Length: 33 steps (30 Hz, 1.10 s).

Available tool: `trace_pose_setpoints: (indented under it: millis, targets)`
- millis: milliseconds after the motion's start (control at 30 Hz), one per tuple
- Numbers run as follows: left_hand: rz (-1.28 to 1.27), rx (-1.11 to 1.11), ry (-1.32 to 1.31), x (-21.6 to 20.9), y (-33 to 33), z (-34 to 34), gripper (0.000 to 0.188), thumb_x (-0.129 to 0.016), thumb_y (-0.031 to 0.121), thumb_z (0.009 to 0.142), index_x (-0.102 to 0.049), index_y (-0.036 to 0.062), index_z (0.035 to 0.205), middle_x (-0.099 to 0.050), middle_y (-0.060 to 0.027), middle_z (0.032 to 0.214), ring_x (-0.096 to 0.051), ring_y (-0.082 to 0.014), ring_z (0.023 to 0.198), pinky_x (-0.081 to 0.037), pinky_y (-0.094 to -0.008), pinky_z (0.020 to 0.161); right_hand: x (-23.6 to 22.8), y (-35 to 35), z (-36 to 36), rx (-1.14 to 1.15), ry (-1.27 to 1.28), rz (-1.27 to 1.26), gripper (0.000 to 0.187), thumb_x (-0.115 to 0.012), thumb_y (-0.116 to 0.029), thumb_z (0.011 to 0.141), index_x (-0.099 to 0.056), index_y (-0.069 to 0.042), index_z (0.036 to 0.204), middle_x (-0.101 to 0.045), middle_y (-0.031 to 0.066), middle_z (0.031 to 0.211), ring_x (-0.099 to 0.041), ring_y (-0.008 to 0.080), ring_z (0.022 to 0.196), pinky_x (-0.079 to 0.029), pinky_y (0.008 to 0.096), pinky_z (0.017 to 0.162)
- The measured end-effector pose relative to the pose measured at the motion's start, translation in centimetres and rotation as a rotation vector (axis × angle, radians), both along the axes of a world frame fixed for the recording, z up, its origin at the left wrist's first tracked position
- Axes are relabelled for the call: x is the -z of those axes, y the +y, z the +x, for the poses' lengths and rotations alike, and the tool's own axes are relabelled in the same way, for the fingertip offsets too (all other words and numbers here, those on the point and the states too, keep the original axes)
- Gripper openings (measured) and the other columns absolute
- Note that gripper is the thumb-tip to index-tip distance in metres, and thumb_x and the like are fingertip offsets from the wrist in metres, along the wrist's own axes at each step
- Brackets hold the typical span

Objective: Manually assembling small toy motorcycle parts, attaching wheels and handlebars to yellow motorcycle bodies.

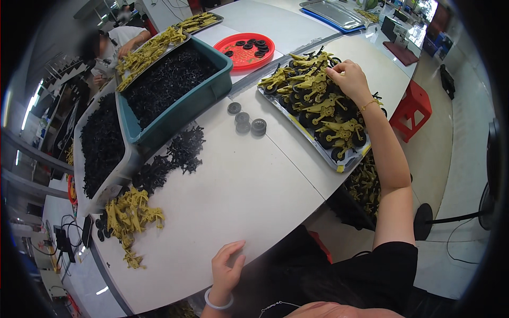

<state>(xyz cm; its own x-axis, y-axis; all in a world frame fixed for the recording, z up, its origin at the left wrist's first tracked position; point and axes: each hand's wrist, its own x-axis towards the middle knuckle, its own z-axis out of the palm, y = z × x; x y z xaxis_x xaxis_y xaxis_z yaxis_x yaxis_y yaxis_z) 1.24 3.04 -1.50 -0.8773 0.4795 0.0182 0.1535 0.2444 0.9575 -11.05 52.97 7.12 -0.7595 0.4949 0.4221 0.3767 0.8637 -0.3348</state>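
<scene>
The right hand [350,79] reaches far right across the table [249,196], its fingers curled loosely on the olive toy vehicles [323,108] stacked on a metal tray [339,164]; whether it grips one I cannot tell. The left hand [227,270] rests at the near edge, fingers slightly spread and bent, holding nothing. Between them, a few dark wheels [246,123] lie on the white top. To the left stands a teal bin [180,106] of black parts, with loose black pieces [169,159] and olive pieces [130,214] nearer. A red dish [245,50] sits far behind.
</scene>
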Motion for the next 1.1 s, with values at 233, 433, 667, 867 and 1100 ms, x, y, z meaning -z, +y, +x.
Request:
trace_pose_setpoints:
  millis: [233,433,667,867,1100]
  targets:
    - [-0.018,-0.038,-0.017,0.6,-0.3,0.1,0.026,-0.064,0.0,0.076,-0.066,-0.0014,0.102,-0.067,-0.0153,0.102,-0.064,-0.0266,0.098,-0.048,-0.0333,0.089,1.1,-6.3,5.9,-0.26,0.35,0.198,0.016,-0.067,-0.022,0.08,-0.065,-0.008,0.089,-0.062,0.007,0.083,-0.058,0.0239,0.081,-0.044,0.0385,0.074]
    - [0.003,-0.052,0.04,1.4,-0.7,0.5,0.025,-0.065,-0.001,0.075,-0.066,-0.0012,0.1,-0.067,-0.0155,0.101,-0.064,-0.0273,0.095,-0.049,-0.0335,0.086,6.8,-14.4,13.1,-0.425,0.033,0.291,0.02,-0.07,-0.018,0.074,-0.06,-0.008,0.089,-0.049,0.004,0.069,-0.052,0.022,0.064,-0.045,0.0325,0.058]
    - [-0.023,-0.035,0.104,1.3,-0.6,0.5,0.026,-0.065,-0.002,0.074,-0.066,-0.0008,0.1,-0.067,-0.0153,0.1,-0.065,-0.0275,0.094,-0.049,-0.0334,0.086,10.4,-12.3,13.8,-0.313,0.079,0.227,0.027,-0.066,-0.006,0.075,-0.068,-0.01,0.102,-0.048,0.0046,0.069,-0.052,0.0233,0.062,-0.044,0.0346,0.056]
    - [-0.056,-0.036,0.128,1.5,-0.3,0.8,0.024,-0.066,0.0,0.074,-0.067,-0.0001,0.099,-0.067,-0.0146,0.1,-0.065,-0.0276,0.093,-0.05,-0.0334,0.084,10.7,-7.6,12.0,-0.264,0.165,0.053,0.02,-0.065,-0.004,0.077,-0.07,-0.009,0.096,-0.047,0.0094,0.07,-0.051,0.0264,0.066,-0.043,0.0368,0.06]
    - [-0.157,-0.027,0.263,1.6,0.5,1.1,0.021,-0.067,0.001,0.075,-0.067,0.0012,0.096,-0.067,-0.0139,0.098,-0.064,-0.028,0.091,-0.051,-0.0337,0.081,11.8,2.8,7.2,-0.317,0.178,0.084,0.015,-0.067,-0.005,0.079,-0.069,-0.007,0.093,-0.049,0.0099,0.074,-0.052,0.0273,0.074,-0.044,0.0367,0.066]
